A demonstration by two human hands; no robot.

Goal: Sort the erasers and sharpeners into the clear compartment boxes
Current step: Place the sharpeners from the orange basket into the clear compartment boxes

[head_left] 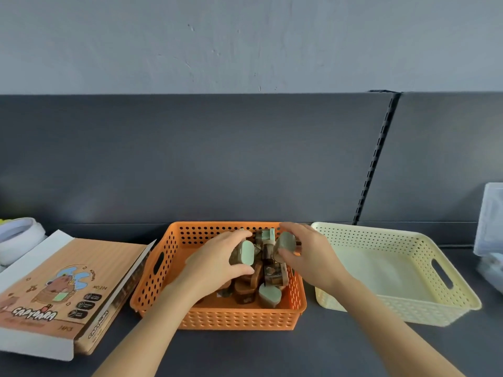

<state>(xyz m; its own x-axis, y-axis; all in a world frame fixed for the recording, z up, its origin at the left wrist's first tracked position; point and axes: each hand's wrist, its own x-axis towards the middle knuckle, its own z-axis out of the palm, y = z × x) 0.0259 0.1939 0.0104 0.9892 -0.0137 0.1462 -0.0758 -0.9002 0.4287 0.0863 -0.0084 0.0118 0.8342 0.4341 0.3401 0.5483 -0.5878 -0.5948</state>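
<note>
Over the orange basket (217,314) on the tabletop (245,349), I see my left hand (217,263) with fingers (239,235) curled round a green-faced piece (245,253), and my right hand (307,257) pinching another green piece (285,240). More pieces (268,284) lie heaped in the basket. Just right sits a cream basket (408,308); left, a capybara box (54,292).

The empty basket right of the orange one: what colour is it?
Pale yellow, with perforated walls; it shows best in the head view, the only one.
</note>
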